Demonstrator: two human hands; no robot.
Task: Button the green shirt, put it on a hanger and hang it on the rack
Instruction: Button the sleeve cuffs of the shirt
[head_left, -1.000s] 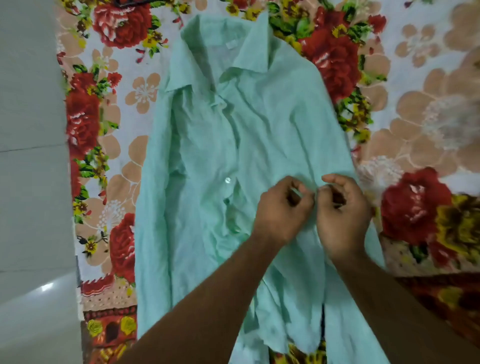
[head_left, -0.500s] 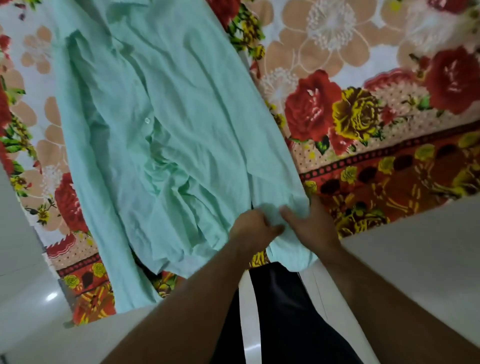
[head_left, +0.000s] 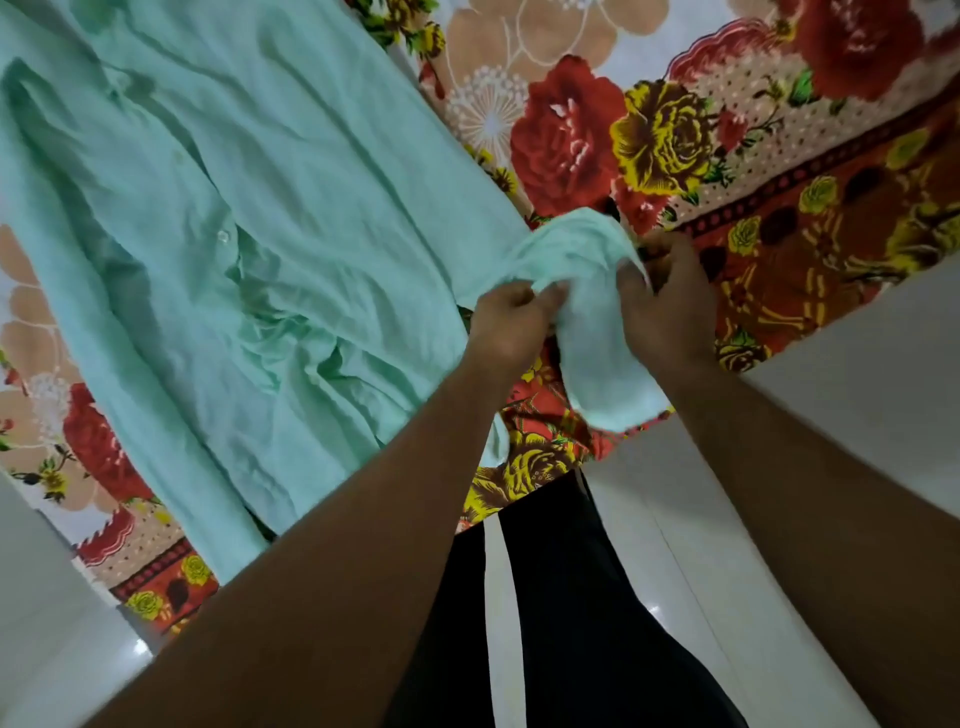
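The green shirt (head_left: 249, 249) lies spread and wrinkled on a floral sheet, filling the left and middle of the view. A white button (head_left: 223, 236) shows on its front. Its lower corner is lifted off the sheet at the near right. My left hand (head_left: 506, 327) pinches that raised fabric from the left. My right hand (head_left: 665, 306) grips the same bunched hem from the right, fingers tucked under the cloth. The two hands sit close together. No hanger or rack is visible.
The floral sheet (head_left: 701, 156), red and yellow roses on a pale ground, ends in a dark red border near me. White tiled floor (head_left: 841, 374) lies to the right and lower left. My dark trousers (head_left: 561, 613) show at the bottom.
The view has swung down and right toward the shirt's bottom. Both hands left the middle of the placket, went to the lower hem corner and have lifted it off the sheet.
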